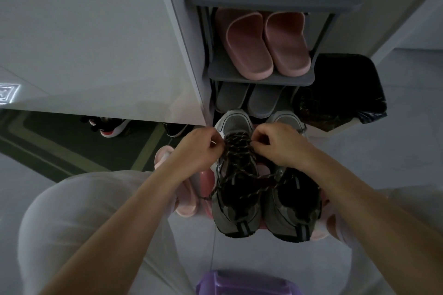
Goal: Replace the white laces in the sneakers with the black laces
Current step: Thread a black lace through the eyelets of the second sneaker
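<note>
1. On the floor before the shoe rack: left hand and right hand each pinch the black lace at the left sneaker's toe-end eyelets.
2. Step, likely — snugging crossings; loose ends trail onto the right sneaker.
3. Next: work slack heelward, evenly.

Your left hand and right hand cover the toe-end eyelets of the laced sneaker, and the exact spot where they pinch the black lace is too dark to read. Right of that sneaker, your right hand hides the second sneaker's forefoot. Beneath it, pink slippers show only at their edges. Below it, a purple object is cut by the frame edge. Left of it, a cabinet door hides most of a red-and-black shoe.
</note>
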`<state>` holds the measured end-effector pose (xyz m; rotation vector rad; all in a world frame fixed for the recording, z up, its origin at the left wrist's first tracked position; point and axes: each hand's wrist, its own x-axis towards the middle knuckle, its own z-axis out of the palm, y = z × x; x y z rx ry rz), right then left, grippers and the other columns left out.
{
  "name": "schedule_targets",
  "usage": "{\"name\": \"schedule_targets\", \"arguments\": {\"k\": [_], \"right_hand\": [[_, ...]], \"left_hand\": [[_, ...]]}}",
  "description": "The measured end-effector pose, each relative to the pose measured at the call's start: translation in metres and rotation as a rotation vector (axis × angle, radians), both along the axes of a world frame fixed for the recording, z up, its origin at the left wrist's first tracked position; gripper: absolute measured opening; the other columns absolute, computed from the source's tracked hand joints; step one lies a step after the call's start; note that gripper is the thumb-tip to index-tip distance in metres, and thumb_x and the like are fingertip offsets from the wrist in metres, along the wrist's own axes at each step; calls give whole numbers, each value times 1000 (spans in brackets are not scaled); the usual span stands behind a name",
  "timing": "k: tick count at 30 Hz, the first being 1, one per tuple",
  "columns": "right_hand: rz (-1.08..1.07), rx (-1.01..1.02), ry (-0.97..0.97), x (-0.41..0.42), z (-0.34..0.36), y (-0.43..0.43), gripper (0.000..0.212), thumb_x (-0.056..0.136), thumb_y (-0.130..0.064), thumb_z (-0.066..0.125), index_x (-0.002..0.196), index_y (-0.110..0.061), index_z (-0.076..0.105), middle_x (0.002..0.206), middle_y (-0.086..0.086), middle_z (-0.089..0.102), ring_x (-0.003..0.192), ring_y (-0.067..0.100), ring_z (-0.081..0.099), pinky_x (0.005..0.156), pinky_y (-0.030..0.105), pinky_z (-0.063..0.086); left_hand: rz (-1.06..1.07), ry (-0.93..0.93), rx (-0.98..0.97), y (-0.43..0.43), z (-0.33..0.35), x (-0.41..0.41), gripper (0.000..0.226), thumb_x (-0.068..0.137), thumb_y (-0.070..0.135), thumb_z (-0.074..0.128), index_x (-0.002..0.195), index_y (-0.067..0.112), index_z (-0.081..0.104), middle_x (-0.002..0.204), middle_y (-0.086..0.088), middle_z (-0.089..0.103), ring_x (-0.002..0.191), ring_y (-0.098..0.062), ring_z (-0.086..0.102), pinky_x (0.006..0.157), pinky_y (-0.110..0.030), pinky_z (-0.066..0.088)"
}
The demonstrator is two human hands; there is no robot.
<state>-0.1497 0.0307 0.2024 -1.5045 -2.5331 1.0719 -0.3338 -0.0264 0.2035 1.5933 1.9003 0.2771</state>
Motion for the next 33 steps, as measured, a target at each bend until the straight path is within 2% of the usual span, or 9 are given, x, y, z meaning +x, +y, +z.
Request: {"name": "schedule_targets", "arguments": {"k": [4, 7, 9, 14, 17, 21, 24, 27, 33], "right_hand": [[-51, -45, 45, -1, 1, 4, 18, 93, -29, 54, 97, -18, 67, 88, -6, 63, 86, 10, 58, 74, 25, 41], [-71, -19, 28, -3, -1, 6, 18, 92, -31, 56, 99, -19, 68, 97, -3, 67, 90, 13, 60, 77, 28, 45], [-54, -13, -10, -6, -2, 6, 15, 89, -34, 60, 96, -23, 66, 97, -5, 66, 95, 15, 60, 82, 32, 47], [-30, 34, -15, -8, -1, 3, 14, 92, -30, 55, 99, -19, 61, 91, -7, 57, 94, 16, 58, 77, 27, 39], [-22, 41, -22, -9, -1, 1, 14, 94, -29, 51, 99, -17, 57, 88, -7, 54, 89, 16, 56, 73, 27, 36], [-21, -18, -9, -8, -4, 7, 12, 95, -29, 49, 97, -19, 56, 89, -7, 54, 87, 14, 53, 74, 27, 37], [-78, -44, 42, -8, -5, 11, 18, 96, -27, 50, 102, -16, 62, 96, -3, 60, 88, 11, 52, 75, 25, 38], [-75, 16, -1, -11, -8, 10, 16, 94, -27, 53, 103, -17, 62, 102, 0, 63, 95, 16, 56, 78, 28, 42], [-116, 80, -27, -13, -2, 6, 21, 95, -30, 48, 104, -16, 61, 104, 3, 65, 99, 23, 59, 81, 34, 46]], "left_hand": [[9, -94, -44, 4, 0, -5, 17, 91, 17, 53, 95, 7, 66, 94, -5, 67, 84, -21, 63, 77, -38, 52], [67, -144, -6, 6, -6, -5, 16, 93, 16, 53, 97, 10, 67, 87, 2, 64, 77, -12, 59, 74, -29, 49], [51, -105, 11, 7, -9, -2, 13, 90, 19, 58, 98, 12, 66, 88, 5, 61, 82, -11, 59, 76, -25, 46], [-4, 14, 34, 11, -8, 4, 16, 89, 17, 55, 98, 9, 65, 101, -4, 63, 97, -20, 59, 80, -27, 45], [-22, 55, 17, 12, -4, 5, 20, 89, 17, 51, 99, 5, 63, 103, -10, 64, 96, -25, 59, 81, -35, 48], [-8, 26, 1, 14, -4, 1, 21, 90, 18, 50, 97, 2, 62, 97, -10, 65, 89, -27, 61, 77, -39, 49], [41, -87, -6, 16, -6, -5, 20, 94, 20, 51, 101, 8, 65, 100, -7, 67, 91, -23, 64, 83, -40, 52], [54, -71, 16, 15, -9, -3, 17, 91, 19, 57, 103, 12, 65, 104, -3, 66, 94, -19, 62, 86, -36, 51], [119, -9, 93, 11, -7, 5, 18, 92, 20, 52, 97, 9, 65, 97, -4, 66, 88, -21, 62, 73, -29, 47]]}}
